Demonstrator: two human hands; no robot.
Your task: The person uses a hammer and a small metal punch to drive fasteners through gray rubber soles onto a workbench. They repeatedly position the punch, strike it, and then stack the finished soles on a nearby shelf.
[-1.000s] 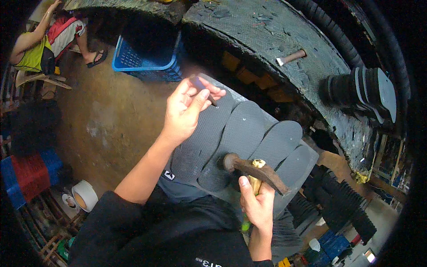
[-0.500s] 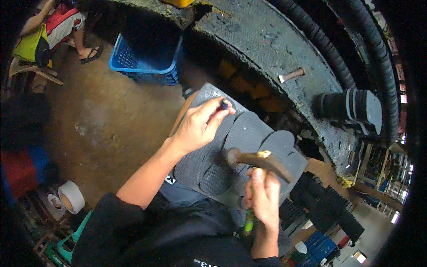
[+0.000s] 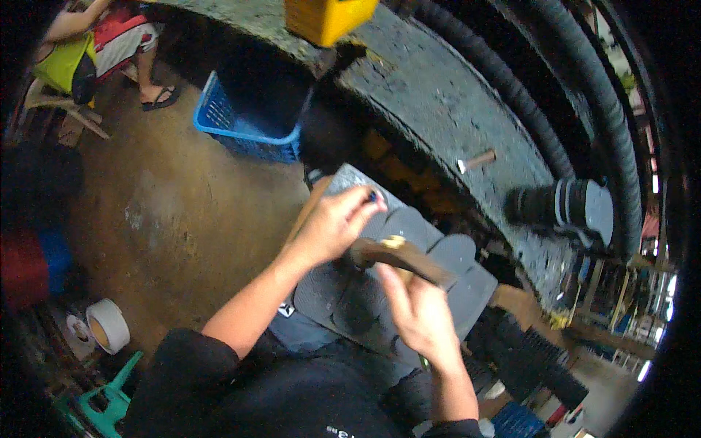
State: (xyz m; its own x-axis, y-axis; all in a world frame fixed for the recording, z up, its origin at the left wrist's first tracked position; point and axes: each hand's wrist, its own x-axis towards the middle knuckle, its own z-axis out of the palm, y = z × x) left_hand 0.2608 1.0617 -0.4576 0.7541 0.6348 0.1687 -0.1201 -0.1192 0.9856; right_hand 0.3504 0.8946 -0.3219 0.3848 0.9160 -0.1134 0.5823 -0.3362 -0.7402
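My left hand [image 3: 330, 228] pinches a small dark-blue, rod-like tool [image 3: 373, 196], most of it hidden by the fingers. It stands over the far end of a grey textured sheet [image 3: 476, 290] marked with several overlapping rounded outlines. My right hand [image 3: 423, 320] is wrapped round the handle of a hammer [image 3: 418, 264]. The hammer's brown metal head hangs above the sheet, its left end close to my left wrist and apart from the blue tool. Part of the handle is covered by the hand. A board edge shows beneath the sheet on the left.
A long rough bench [image 3: 431, 109] crosses beyond the sheet, bearing a loose metal tool [image 3: 478, 160], a strapped stack of dark pieces [image 3: 577, 212] and a yellow container [image 3: 328, 18]. A blue crate [image 3: 252, 142] stands beyond the sheet. Dark stacked pieces [image 3: 522, 339] lie at right. Someone sits far left.
The hammer has moved left, nearer my left hand, with its head now more overhead. My left hand keeps its pinch on the blue tool. The whole view has shifted slightly.
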